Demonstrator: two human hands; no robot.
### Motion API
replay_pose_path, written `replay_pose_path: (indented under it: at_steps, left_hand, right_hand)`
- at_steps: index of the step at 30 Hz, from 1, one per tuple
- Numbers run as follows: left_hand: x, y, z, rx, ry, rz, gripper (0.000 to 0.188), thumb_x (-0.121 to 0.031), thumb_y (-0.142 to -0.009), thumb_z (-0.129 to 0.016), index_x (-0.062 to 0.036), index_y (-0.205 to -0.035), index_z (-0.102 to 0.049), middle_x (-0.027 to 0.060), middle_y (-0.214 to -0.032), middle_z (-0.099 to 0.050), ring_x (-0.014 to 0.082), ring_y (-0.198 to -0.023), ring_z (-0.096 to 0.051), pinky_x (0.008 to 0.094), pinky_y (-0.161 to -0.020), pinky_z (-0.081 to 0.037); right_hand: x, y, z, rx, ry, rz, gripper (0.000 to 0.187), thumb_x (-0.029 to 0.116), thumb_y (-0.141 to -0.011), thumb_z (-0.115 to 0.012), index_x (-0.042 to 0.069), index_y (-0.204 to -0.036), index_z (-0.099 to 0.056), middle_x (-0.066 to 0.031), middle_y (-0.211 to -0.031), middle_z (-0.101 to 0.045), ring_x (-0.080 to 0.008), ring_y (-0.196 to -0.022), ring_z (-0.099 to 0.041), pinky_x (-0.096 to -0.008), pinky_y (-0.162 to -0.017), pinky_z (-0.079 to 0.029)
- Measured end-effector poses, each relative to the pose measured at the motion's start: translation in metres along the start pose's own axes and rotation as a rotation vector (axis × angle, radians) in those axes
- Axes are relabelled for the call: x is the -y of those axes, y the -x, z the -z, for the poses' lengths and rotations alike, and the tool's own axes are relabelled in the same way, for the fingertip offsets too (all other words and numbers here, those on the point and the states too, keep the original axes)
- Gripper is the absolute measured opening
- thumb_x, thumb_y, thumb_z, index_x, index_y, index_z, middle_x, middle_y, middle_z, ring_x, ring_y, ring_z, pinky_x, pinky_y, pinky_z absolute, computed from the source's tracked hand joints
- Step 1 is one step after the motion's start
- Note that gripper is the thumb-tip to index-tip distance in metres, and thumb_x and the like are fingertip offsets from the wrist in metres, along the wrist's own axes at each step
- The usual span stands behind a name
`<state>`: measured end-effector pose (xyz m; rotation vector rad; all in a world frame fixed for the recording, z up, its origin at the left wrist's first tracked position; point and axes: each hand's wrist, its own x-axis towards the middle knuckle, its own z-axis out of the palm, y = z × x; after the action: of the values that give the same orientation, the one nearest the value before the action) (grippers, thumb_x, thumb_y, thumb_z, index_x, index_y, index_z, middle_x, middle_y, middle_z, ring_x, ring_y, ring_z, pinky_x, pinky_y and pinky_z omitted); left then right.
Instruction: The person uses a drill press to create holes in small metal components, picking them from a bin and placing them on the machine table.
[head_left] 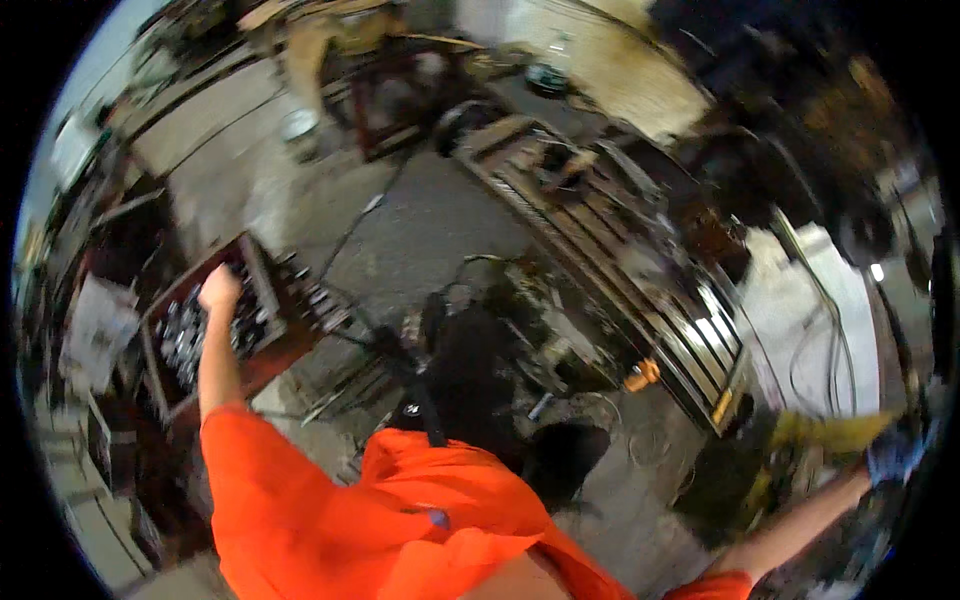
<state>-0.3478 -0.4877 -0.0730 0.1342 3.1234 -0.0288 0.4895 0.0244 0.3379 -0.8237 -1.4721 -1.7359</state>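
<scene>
My left arm stretches out to a reddish-brown bin (270, 357) full of small, shiny metal parts (183, 338). Over the bin's far side, my left hand (220, 288) looks closed, its fingers curled; whatever it may hold is hidden. At the far right rim my right arm reaches away from my body. Something blue, a glove or a cloth, covers my right hand (895, 455), and blur hides its fingers. Dark machine parts lie close to that hand.
A long slotted metal machine table (610, 265) runs diagonally right of centre, with an orange fitting (641, 375) by its near edge. More metal pieces (318, 300) lie beside the bin. A cable (350, 235) crosses the floor. A white sheet (815, 325) stands at the right.
</scene>
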Motion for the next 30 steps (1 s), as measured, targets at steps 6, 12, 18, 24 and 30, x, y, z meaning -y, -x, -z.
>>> replay_pose_path:
  at_steps: [6,12,18,24,30]
  left_hand:
    - [0.021,-0.009,-0.008,0.022,0.154,-0.082,0.043,-0.027,-0.073,-0.062,-0.0082,-0.11,-0.052,0.0184,-0.108,-0.057,0.0354,-0.103,-0.053,0.0449,-0.083,-0.043]
    - [0.028,-0.01,-0.019,-0.046,0.231,-0.098,0.044,-0.022,-0.068,-0.066,-0.0028,-0.106,-0.055,0.0186,-0.103,-0.059,0.034,-0.099,-0.055,0.04,-0.083,-0.044]
    - [0.04,-0.025,-0.037,-0.03,0.281,-0.16,0.036,-0.021,-0.068,-0.065,0.0003,-0.096,-0.058,0.0209,-0.098,-0.06,0.0355,-0.094,-0.057,0.0398,-0.081,-0.045]
    - [0.017,-0.001,-0.006,-0.001,0.424,-0.201,0.029,-0.018,-0.067,-0.066,0.0008,-0.089,-0.06,0.0155,-0.082,-0.062,0.0267,-0.075,-0.059,0.0364,-0.073,-0.046]
    - [0.046,-0.028,0.003,0.255,1.663,0.002,0.026,-0.027,-0.079,-0.063,-0.0057,-0.094,-0.061,-0.0001,-0.076,-0.059,0.0077,-0.053,-0.048,0.0187,-0.041,-0.034]
  right_hand:
    - [0.039,-0.019,0.059,-0.194,-0.17,0.095,0.031,0.004,-0.086,-0.042,-0.003,-0.115,-0.047,-0.0149,-0.11,-0.055,-0.0255,-0.091,-0.058,-0.0348,-0.081,-0.047]
    - [0.184,0.096,0.125,0.332,-1.265,-1.123,0.03,0.022,-0.085,-0.044,-0.002,-0.092,-0.062,-0.0098,-0.089,-0.062,-0.0186,-0.079,-0.058,-0.0302,-0.073,-0.045]
    - [0.343,0.254,0.149,1.425,-1.402,-1.449,0.028,0.018,-0.076,-0.064,0.002,-0.098,-0.063,-0.0025,-0.092,-0.062,-0.0114,-0.079,-0.053,-0.0273,-0.072,-0.043]
    - [0.422,0.304,0.132,1.548,-1.381,-1.586,0.031,0.029,-0.072,-0.07,0.005,-0.089,-0.062,-0.001,-0.073,-0.059,-0.0092,-0.059,-0.049,-0.0257,-0.053,-0.039]
    - [0.409,0.226,0.158,1.205,-1.363,-1.638,0.022,0.021,-0.07,-0.073,0.007,-0.077,-0.058,0.0031,-0.06,-0.049,-0.0071,-0.048,-0.042,-0.0241,-0.041,-0.036]
